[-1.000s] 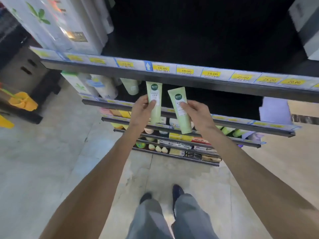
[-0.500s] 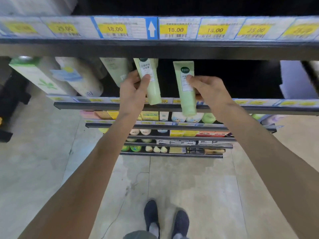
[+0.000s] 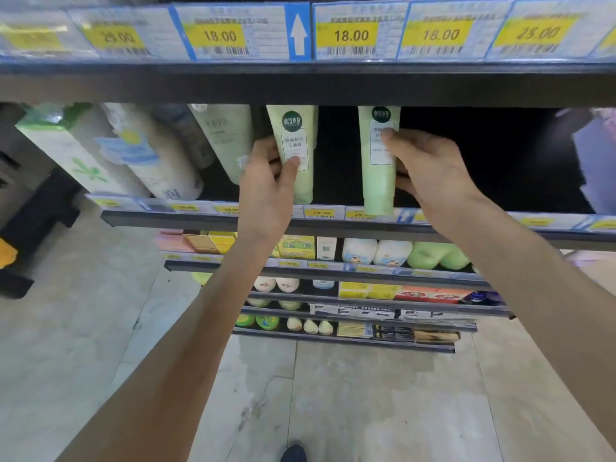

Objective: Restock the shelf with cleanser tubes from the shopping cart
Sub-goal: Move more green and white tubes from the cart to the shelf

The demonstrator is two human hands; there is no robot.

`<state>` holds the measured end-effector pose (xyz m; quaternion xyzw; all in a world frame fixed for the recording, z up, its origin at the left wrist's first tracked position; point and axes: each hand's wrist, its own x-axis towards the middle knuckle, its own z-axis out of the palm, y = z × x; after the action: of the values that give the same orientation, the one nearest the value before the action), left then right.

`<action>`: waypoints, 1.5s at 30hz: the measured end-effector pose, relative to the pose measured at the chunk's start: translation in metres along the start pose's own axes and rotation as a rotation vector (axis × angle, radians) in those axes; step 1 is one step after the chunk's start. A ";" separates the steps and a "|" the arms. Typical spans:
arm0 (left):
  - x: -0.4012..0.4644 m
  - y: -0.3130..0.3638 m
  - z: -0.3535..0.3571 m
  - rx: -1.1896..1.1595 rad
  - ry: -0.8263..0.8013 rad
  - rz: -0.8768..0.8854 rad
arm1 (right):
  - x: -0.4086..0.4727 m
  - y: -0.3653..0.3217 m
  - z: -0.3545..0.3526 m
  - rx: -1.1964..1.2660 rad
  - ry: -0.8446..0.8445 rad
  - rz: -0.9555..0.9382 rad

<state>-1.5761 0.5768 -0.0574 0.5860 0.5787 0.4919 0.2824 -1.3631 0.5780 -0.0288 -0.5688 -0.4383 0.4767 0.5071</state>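
While your arms reach out over the tiled floor (image 3: 100,328), each of your hands is carrying one pale green tube into the second shelf bay. Your left hand (image 3: 266,188) is wrapped around the left cleanser tube (image 3: 296,155), thumb across its label and fingers behind it. Your right hand (image 3: 430,168) pinches the right cleanser tube (image 3: 378,161) along its side, fingertips on the label. Both tubes hang cap-down; their lower ends sit level with the price strip on the shelf edge (image 3: 200,220), and you cannot tell whether either is resting on the board yet. Their top ends sit just under the upper shelf (image 3: 333,85).

Beyond your left hand, a similar tube (image 3: 226,138) leans just beside the one you hold, with white bottles (image 3: 156,161) further left. Behind the right tube the bay is dark, so its depth is hard to judge. The shopping cart is out of view.

The likely trouble: letting go before a cap is seated flat would tip the tube forward off the edge. Pushing the left one in carelessly could also knock its leaning neighbour over.
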 end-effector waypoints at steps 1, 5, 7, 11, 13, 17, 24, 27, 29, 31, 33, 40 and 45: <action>0.000 0.000 0.001 0.014 0.009 0.016 | 0.003 -0.002 0.000 0.026 0.013 -0.013; -0.001 -0.001 0.003 0.077 0.018 0.066 | 0.012 -0.007 0.004 0.086 0.064 -0.098; 0.000 -0.001 0.003 0.109 0.024 0.060 | 0.015 -0.003 0.007 0.035 0.062 -0.158; -0.007 -0.003 0.002 0.178 0.051 0.057 | 0.014 0.011 0.011 -0.093 0.037 -0.226; -0.012 -0.005 0.003 0.202 0.044 0.067 | 0.013 0.010 0.010 -0.107 0.033 -0.225; -0.009 -0.010 0.007 0.306 0.022 0.047 | 0.009 0.013 0.004 -0.270 -0.034 -0.223; 0.005 -0.002 0.010 0.359 -0.010 0.021 | 0.011 0.019 -0.003 -0.423 -0.109 -0.217; 0.003 -0.004 0.012 0.393 0.000 0.025 | 0.011 0.021 -0.002 -0.434 -0.110 -0.239; 0.000 -0.006 0.013 0.440 0.016 0.040 | 0.010 0.022 -0.001 -0.455 -0.103 -0.259; 0.000 -0.008 0.014 0.470 0.042 0.051 | 0.010 0.024 -0.001 -0.459 -0.094 -0.264; 0.000 -0.007 0.016 0.481 0.055 0.050 | 0.012 0.025 -0.002 -0.478 -0.098 -0.239; -0.028 -0.015 0.009 0.389 0.109 0.132 | 0.021 0.025 0.000 -0.640 -0.101 -0.215; -0.054 -0.039 0.004 0.529 0.186 0.322 | 0.041 0.023 0.007 -0.683 -0.090 -0.222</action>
<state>-1.5802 0.5328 -0.1070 0.6757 0.6096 0.4142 -0.0156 -1.3631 0.6175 -0.0555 -0.6330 -0.6532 0.2693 0.3165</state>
